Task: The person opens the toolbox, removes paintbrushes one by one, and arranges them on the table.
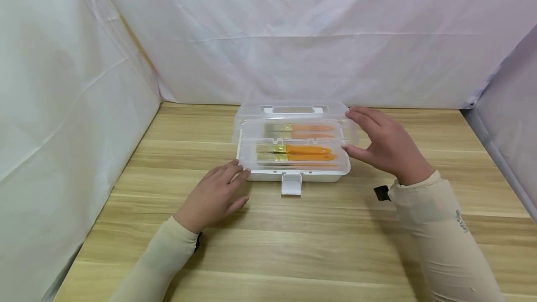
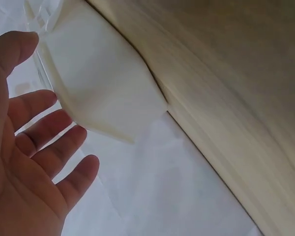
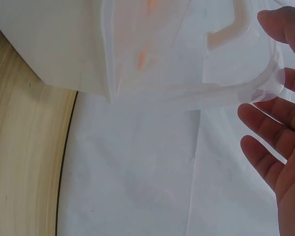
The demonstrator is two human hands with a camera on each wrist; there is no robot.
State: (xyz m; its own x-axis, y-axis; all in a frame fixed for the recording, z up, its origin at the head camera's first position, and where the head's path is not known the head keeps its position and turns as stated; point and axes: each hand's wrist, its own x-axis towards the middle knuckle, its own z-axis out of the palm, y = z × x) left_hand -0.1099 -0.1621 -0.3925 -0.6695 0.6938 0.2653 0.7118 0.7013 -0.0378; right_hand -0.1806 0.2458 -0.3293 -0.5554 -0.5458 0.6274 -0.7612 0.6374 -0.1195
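Note:
A white plastic case (image 1: 335,177) sits on the table, its clear lid (image 1: 251,108) raised and tilted back. Orange-handled paintbrushes (image 1: 308,150) lie across the inside, and paler orange shapes show through the lid. My left hand (image 1: 216,192) has its extended fingertips at the case's front left corner; in the left wrist view these fingers (image 2: 64,142) lie along the rim, lightly bent. Beside the lid's right edge is my right hand (image 1: 382,143), thumb apart from the fingers. The right wrist view puts its relaxed fingers (image 3: 270,118) right at the lid's corner.
A white latch (image 1: 291,184) hangs down at the front of the case. White cloth (image 1: 293,50) walls in the back and sides of the wooden table (image 1: 272,250). A small black piece (image 1: 382,193) shows beside the right sleeve.

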